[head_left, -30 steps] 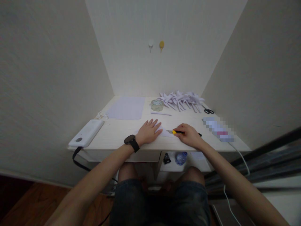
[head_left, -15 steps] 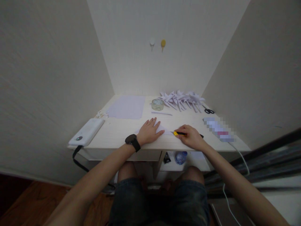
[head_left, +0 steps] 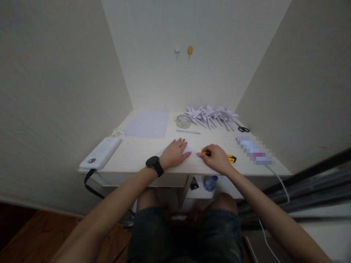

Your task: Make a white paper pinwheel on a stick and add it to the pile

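Observation:
My left hand (head_left: 175, 152) lies flat with fingers spread on a folded white paper (head_left: 193, 150), pressing it to the desk; the hand covers much of the sheet. My right hand (head_left: 215, 157) is closed at the paper's right corner, thumb and forefinger close together there. A yellow and black utility knife (head_left: 231, 158) runs beneath this hand. One end shows past the palm and a bit of yellow and black shows by the fingers; its middle is hidden, and I cannot see the blade.
Flat white sheets (head_left: 153, 124) lie at the back left. A tape roll (head_left: 183, 121), a thin paper strip (head_left: 188, 131) and folded paper pinwheels (head_left: 211, 116) are at the back, scissors (head_left: 243, 129) right. A white device (head_left: 101, 153) and a blurred phone (head_left: 254, 150) flank the desk (head_left: 137, 155).
My right hand has shifted left to the paper's corner. More of the knife's yellow now shows behind the palm and less in front of the fingers. My left hand stays put.

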A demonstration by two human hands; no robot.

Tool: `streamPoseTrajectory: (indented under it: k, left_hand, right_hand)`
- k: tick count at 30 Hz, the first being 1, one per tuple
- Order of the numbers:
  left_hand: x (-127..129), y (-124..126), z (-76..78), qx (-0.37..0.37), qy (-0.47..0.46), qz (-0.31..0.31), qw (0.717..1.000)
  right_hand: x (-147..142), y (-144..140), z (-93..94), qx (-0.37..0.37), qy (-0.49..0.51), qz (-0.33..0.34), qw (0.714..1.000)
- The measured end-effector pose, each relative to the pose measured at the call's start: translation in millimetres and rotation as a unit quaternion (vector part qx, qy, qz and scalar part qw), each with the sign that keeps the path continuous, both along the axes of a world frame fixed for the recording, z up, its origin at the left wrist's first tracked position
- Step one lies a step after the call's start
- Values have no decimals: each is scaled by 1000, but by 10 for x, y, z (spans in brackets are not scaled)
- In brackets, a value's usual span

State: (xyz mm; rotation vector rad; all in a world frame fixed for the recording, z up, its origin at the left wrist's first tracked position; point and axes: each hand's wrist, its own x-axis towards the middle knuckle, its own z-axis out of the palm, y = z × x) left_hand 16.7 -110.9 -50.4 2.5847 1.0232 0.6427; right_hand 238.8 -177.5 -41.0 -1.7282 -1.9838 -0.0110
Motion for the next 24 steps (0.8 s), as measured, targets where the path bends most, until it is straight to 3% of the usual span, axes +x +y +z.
streamPoseTrajectory:
  k: [4,12,18,24]
  left_hand:
    - [-8,-8,14,9,4,-11,1000]
    - [-23,-12,86,-4,12,-115,993]
    - [-62,-18,70,3,63,-111,992]
    - [-8,-27,55,0,35,-93,995]
  right_hand:
    - [-60,39,-30,-5,-11,-25,1000]
    - [-17,42,-40,-8,30,9,999]
    - [-28,17,-41,3,35,19,999]
    - [-31,15,-26,0,35,14,999]
